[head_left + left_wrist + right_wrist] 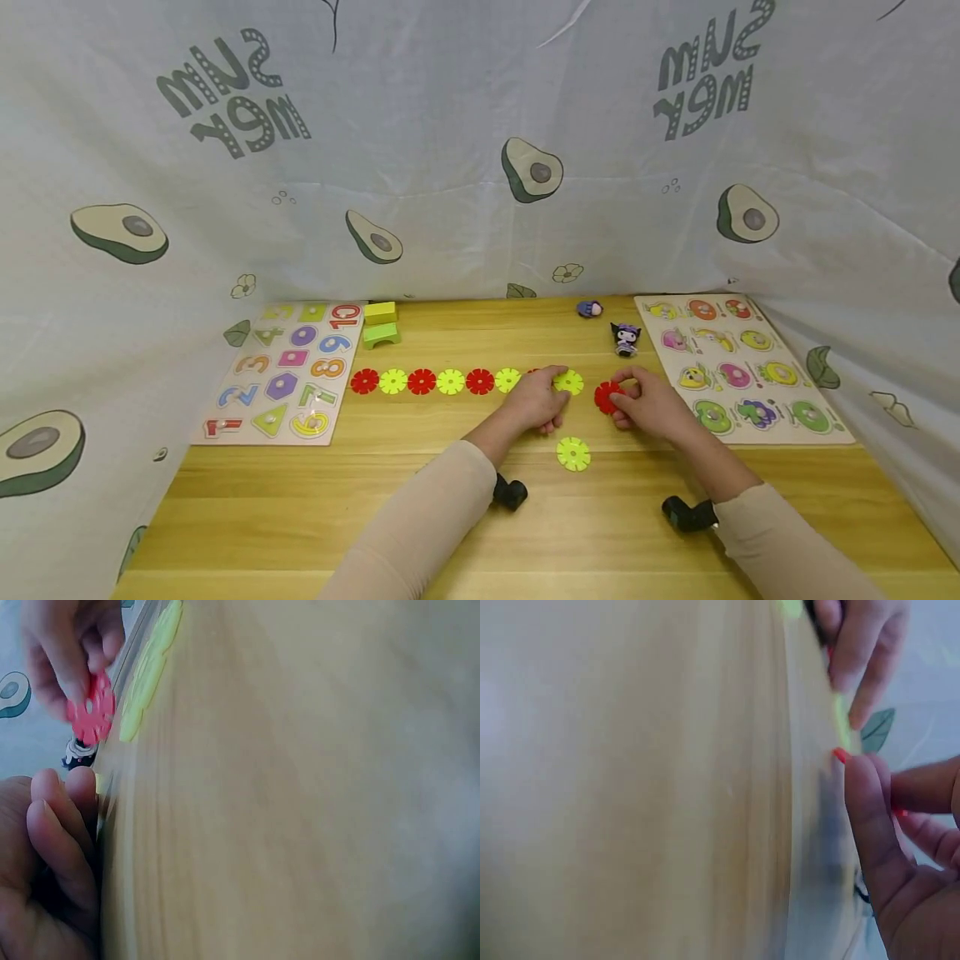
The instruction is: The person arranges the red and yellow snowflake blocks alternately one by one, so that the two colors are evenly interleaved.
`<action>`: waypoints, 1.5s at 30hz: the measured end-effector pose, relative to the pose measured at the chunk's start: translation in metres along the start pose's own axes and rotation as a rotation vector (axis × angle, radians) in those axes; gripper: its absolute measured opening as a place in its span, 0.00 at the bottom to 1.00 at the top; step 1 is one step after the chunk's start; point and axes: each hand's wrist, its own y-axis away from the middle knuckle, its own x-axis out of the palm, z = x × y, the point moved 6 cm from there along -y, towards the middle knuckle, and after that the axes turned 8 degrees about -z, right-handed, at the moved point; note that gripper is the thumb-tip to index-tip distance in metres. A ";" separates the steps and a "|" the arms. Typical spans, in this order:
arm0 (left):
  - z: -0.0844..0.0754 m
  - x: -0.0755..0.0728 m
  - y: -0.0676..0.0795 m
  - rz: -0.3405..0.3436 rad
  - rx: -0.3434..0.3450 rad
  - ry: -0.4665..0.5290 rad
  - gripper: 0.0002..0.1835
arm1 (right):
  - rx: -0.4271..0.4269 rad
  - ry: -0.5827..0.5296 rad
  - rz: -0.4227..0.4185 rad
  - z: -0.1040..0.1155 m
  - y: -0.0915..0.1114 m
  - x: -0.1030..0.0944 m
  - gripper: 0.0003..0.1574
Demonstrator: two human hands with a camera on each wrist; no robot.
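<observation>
Red and yellow-green snowflake discs lie in a straight, alternating row across the wooden table, starting with a red disc (365,382) at the left. At the row's right end, my left hand (537,398) has its index finger and thumb around the edge of a yellow-green disc (570,382), covering most of the red one beside it. My right hand (647,404) pinches a red snowflake disc (607,397) between thumb and fingers, just right of that end. In the left wrist view this red disc (93,711) is tilted up. One loose yellow-green disc (573,454) lies nearer me.
A number-and-shape puzzle board (341,417) lies at the left, a fruit puzzle board (723,429) at the right. Yellow and green blocks (381,335) stand behind the row's left end. Two small figurines (625,338) are at the back right. A printed cloth (450,242) hangs behind the table.
</observation>
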 end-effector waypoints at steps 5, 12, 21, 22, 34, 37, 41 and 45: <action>-0.001 0.000 0.001 0.010 0.011 0.003 0.26 | 0.009 0.083 -0.026 -0.004 -0.024 0.002 0.18; -0.001 0.000 0.001 0.002 0.008 -0.001 0.26 | 0.000 0.182 -0.005 0.002 -0.038 0.001 0.18; 0.000 -0.001 0.000 0.005 0.000 0.000 0.26 | -0.022 0.271 -0.029 0.002 -0.039 0.000 0.21; 0.000 -0.001 0.000 0.005 -0.001 0.001 0.26 | -0.027 0.273 -0.034 0.001 -0.039 0.000 0.21; -0.001 0.000 -0.001 0.016 0.022 -0.002 0.26 | -0.134 0.141 0.061 0.006 -0.008 0.016 0.25; -0.002 0.000 0.000 0.036 0.049 0.021 0.26 | -0.162 0.142 0.136 0.009 0.011 0.026 0.25; -0.003 0.000 0.000 0.073 0.071 0.043 0.27 | -0.258 0.202 0.191 0.012 0.032 0.034 0.26; -0.007 0.001 -0.004 0.096 0.080 0.043 0.28 | -0.336 0.248 0.204 0.014 0.043 0.039 0.29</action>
